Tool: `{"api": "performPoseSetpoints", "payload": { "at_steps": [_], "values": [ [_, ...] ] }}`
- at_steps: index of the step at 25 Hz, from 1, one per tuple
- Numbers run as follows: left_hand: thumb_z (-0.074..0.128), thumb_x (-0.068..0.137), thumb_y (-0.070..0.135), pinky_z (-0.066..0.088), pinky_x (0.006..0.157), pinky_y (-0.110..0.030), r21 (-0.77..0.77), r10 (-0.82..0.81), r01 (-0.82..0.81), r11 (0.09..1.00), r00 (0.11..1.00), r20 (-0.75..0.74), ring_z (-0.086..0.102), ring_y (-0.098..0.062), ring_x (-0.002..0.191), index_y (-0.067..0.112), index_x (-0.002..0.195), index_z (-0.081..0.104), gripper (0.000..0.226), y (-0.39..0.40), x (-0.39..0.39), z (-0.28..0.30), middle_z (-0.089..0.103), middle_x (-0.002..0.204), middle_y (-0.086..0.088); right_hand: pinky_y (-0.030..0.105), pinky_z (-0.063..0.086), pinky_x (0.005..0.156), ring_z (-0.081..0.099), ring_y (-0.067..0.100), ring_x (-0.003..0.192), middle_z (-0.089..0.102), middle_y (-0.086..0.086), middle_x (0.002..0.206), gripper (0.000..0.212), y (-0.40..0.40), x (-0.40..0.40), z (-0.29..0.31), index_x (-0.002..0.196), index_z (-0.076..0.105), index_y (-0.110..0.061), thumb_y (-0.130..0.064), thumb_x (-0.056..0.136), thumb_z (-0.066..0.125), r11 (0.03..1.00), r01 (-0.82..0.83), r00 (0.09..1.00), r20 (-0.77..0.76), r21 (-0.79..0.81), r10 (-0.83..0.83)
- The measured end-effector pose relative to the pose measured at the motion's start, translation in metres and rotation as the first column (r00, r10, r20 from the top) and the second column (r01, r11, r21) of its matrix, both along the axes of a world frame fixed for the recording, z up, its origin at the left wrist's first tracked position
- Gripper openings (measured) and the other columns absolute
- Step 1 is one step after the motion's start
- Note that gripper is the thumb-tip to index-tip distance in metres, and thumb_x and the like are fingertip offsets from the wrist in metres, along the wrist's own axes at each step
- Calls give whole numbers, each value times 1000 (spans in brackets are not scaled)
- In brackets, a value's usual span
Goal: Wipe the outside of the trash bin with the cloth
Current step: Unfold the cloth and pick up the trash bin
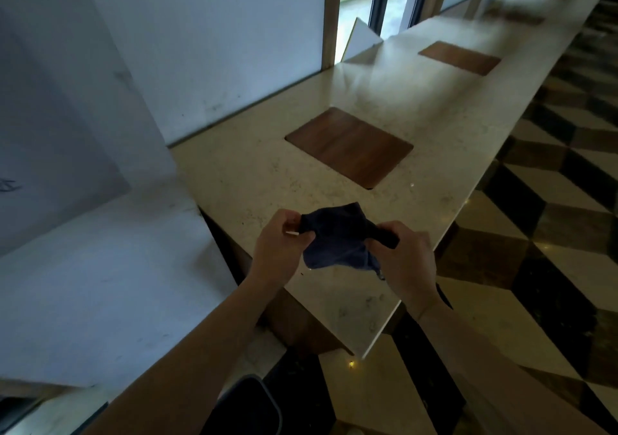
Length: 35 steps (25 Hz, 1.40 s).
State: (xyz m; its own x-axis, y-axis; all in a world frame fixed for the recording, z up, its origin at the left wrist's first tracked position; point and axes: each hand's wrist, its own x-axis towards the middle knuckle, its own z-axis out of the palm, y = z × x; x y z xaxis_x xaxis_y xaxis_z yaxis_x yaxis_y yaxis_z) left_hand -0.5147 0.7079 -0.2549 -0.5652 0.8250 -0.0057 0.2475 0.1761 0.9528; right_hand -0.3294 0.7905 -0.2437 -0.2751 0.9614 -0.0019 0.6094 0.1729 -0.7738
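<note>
A dark blue cloth (337, 240) is stretched between both my hands just above the near end of a long beige stone counter (384, 106). My left hand (279, 244) pinches its left edge, and my right hand (403, 257) grips its right side, where a corner sticks out past the thumb. At the bottom of the view, under my left forearm, sits a dark container with a grey rounded rim (254, 404); it may be the trash bin, and most of it is hidden.
Two brown wooden inlays (349, 145) (459, 57) are set into the counter top. A white wall and a white ledge (100, 267) lie on the left. To the right is a checkered tile floor (535, 250). Windows stand at the far end.
</note>
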Motion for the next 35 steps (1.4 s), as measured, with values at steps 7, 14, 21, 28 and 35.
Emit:
{"api": "performPoseSetpoints", "payload": {
  "at_steps": [7,14,21,28,35],
  "values": [
    [68,85,11,54,76,-32,189,45,-30,981,996,-77,65,-20,90,21,97,57,19,-67,5,76,67,101,-2,49,49,89,47,25,107,41,-19,82,21,-65,8,75,105,61,-29,-35,87,69,983,-53,998,28,175,48],
    [67,86,11,56,77,-35,262,131,-91,961,981,-140,64,-20,90,14,102,59,18,-149,34,110,67,100,-1,37,36,82,44,20,105,58,-12,88,18,-131,28,101,98,47,-34,-37,89,63,907,-160,987,79,391,140],
    [66,85,10,51,64,-13,229,143,-115,967,984,-108,63,-10,83,31,90,57,24,-252,97,101,66,92,7,37,31,78,46,23,99,64,-8,92,18,-223,77,72,99,53,-28,-42,88,57,866,-206,969,220,456,114],
    [66,85,9,51,68,-15,143,197,-171,975,962,-189,64,-10,83,39,86,55,32,-321,94,67,66,90,15,38,47,74,51,24,95,56,-3,100,19,-277,70,34,100,58,-26,-39,86,59,878,-303,940,269,372,210],
    [66,84,5,47,64,-7,244,262,-213,946,946,-189,61,3,75,36,88,55,33,-333,55,-88,64,90,14,19,27,47,48,18,62,51,-4,102,16,-290,18,-112,99,58,-28,-35,87,65,869,-204,977,156,452,148]
  ]
}}
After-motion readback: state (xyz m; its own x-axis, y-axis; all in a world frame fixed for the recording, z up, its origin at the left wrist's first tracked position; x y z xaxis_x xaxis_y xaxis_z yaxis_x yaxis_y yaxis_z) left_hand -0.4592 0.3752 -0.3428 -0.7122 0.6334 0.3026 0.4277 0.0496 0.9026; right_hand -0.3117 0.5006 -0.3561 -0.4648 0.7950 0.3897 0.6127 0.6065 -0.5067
